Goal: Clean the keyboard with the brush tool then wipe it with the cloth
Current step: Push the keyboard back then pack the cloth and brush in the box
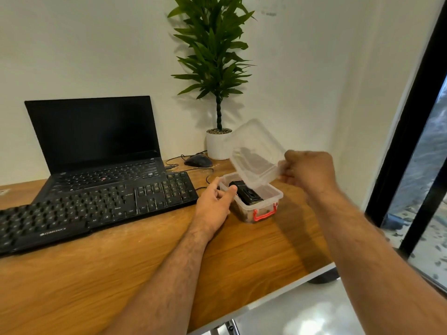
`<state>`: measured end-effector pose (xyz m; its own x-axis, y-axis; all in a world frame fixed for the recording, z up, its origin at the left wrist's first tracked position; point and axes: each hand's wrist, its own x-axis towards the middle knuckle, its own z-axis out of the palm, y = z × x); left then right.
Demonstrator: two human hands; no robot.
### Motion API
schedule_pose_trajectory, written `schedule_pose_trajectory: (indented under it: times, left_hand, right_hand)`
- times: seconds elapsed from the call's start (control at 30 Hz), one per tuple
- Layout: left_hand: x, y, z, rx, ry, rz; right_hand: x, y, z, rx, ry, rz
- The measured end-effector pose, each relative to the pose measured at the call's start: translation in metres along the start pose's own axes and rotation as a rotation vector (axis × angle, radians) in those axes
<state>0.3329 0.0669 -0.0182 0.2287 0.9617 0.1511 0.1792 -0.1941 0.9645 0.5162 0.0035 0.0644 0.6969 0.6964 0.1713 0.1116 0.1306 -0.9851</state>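
Wooden desk (121,274): right hand (307,172) pinches clear plastic lid (254,151); left hand (215,204), grip loose, touches rectangular box (266,197)

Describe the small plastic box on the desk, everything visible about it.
The plastic box is small, clear and rectangular, with a red-orange latch on its near end. It sits on the wooden desk right of the keyboard. It is open: the right hand holds its clear lid tilted above it. A black object lies inside. The left hand touches its left rim.
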Motion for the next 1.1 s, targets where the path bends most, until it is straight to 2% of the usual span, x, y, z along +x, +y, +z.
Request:
schedule_pose_trajectory:
  times: [0.07,0.13,0.3,0.47,0.6,0.73,0.9,1.0,1.1]
  left_hand:
    - [0.002,-0.003,-0.001,-0.11,0.001,0.006]
    - [0.005,-0.003,-0.002,-0.151,0.001,0.009]
    - [0.009,-0.002,-0.003,-0.073,0.025,-0.019]
    - [0.013,-0.006,-0.003,-0.065,0.041,-0.045]
    - [0.017,-0.005,0.0,-0.031,0.065,-0.076]
    - [0.036,0.004,-0.003,-0.024,0.126,-0.263]
    - [0.061,0.015,-0.001,-0.018,-0.056,-0.455]
    - [0.066,0.013,0.002,-0.033,-0.068,-0.493]
    - [0.069,0.008,0.007,-0.03,0.014,-0.431]
  right_hand:
    - [-0.005,0.01,0.008,-0.042,-0.055,0.13]
    - [-0.009,0.021,0.011,-0.136,-0.062,0.179]
    - [0.0,0.033,0.007,-0.462,-0.039,0.093]
    - [0.001,0.028,0.001,-0.593,-0.085,0.13]
    - [0.003,0.036,-0.001,-0.394,-0.224,0.207]
    - [0.0,0.044,-0.001,-0.268,-0.329,0.12]
    - [-0.004,0.057,-0.001,-0.117,-0.318,0.157]
    - [0.0,0.057,-0.002,-0.125,-0.32,0.21]
    - [0.001,0.059,-0.002,-0.192,-0.34,0.218]
